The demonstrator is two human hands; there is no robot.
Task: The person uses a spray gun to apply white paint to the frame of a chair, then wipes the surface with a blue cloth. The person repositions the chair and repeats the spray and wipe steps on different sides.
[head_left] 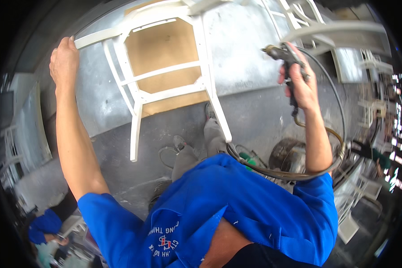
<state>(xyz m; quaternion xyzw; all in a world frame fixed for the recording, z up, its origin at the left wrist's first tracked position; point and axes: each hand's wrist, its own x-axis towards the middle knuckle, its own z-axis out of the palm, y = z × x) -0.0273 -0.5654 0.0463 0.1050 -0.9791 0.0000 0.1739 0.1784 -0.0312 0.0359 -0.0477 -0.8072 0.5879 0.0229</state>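
Observation:
My left hand is closed round the end of a white wooden leg at the far left of a chair frame. The chair frame has no seat panel and lies tipped, with two legs pointing toward me. Under it, a brown board shows through the open seat. In my right hand is a spray gun, its brass-coloured nozzle directed left toward the chair, held apart from it. A dark hose runs from the gun's handle and loops round near my right forearm. I cannot make out any spray.
A grey sheet-like surface lies under the board. White chair parts stand close at the upper right. Near my right elbow is a round metal container. Another person in blue is at the lower left. Grey panels stand at the left.

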